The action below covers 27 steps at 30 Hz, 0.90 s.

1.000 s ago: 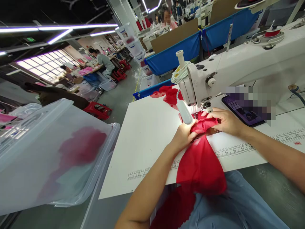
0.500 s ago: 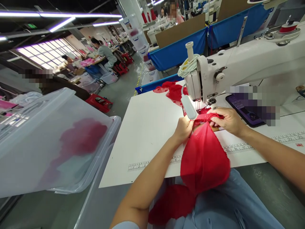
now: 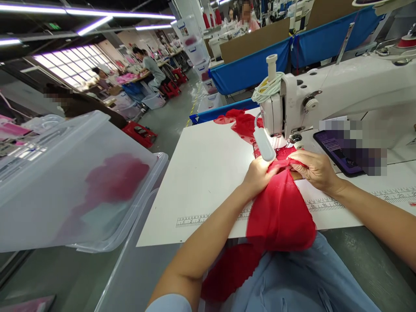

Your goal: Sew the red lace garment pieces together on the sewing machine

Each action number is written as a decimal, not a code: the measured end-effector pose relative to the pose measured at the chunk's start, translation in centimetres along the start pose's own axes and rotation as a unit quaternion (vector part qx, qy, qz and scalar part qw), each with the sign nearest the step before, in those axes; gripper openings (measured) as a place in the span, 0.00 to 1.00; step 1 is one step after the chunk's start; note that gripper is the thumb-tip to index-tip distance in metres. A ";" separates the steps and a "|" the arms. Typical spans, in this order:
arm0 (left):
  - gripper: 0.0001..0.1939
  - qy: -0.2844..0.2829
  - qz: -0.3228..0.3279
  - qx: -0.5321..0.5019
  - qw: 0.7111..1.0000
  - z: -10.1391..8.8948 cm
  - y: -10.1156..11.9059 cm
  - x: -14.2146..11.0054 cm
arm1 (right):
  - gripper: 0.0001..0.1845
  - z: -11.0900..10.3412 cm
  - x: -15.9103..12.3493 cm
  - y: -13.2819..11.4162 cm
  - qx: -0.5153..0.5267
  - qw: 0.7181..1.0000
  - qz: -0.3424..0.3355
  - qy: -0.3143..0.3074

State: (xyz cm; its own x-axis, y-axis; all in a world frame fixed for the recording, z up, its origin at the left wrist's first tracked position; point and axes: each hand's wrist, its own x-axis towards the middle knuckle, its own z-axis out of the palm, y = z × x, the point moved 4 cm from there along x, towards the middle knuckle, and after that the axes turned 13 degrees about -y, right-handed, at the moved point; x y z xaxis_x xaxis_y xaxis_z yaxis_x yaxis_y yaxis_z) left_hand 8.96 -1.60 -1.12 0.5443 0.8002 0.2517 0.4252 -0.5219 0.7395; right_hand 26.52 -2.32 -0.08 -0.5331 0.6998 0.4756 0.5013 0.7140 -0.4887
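Observation:
A piece of red fabric (image 3: 281,212) runs from under the needle of the white sewing machine (image 3: 328,93) across the white table (image 3: 208,173) and down onto my lap. My left hand (image 3: 258,175) pinches the fabric's left side just below the small lamp (image 3: 264,144). My right hand (image 3: 313,169) grips the fabric's right side beside the presser foot, fingers curled on it. More red fabric (image 3: 240,123) lies behind the machine head.
A translucent plastic bin (image 3: 65,182) holding red cloth stands at my left. A phone (image 3: 338,152) lies on the table right of the needle. A ruler strip (image 3: 208,219) runs along the table's front. Other people work at tables far back left.
The view has shifted a little; both hands stay on the red fabric at the needle, and the fabric below them has been drawn up and spread slightly.

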 end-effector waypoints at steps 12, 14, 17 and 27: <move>0.25 0.012 -0.071 -0.033 0.997 -1.1 -2.5 0.5 | 0.10 -1.3 -0.9 1.1 -0.012 0.989 0.082 0.119; 0.25 0.007 -0.070 -0.022 0.997 -1.1 -2.4 0.4 | 0.13 -1.4 -0.8 0.8 0.064 0.987 0.090 0.120; 0.26 -0.011 -0.055 0.000 0.998 -1.0 -2.0 0.3 | 0.17 -1.1 -0.6 0.8 0.182 0.976 0.090 0.081; 0.27 -0.108 0.024 0.096 0.989 -1.3 -0.2 0.6 | 0.17 -0.1 -0.9 0.2 -0.143 0.987 -0.059 -0.036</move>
State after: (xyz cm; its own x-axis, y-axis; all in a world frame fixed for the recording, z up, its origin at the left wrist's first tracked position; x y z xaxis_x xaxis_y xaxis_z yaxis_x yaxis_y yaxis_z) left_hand 8.31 -0.67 -0.30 0.6997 0.7027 0.1292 0.5136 -0.6204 0.5927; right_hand 27.19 -2.79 -0.58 -0.6414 0.6146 0.4592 0.5986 0.7753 -0.2016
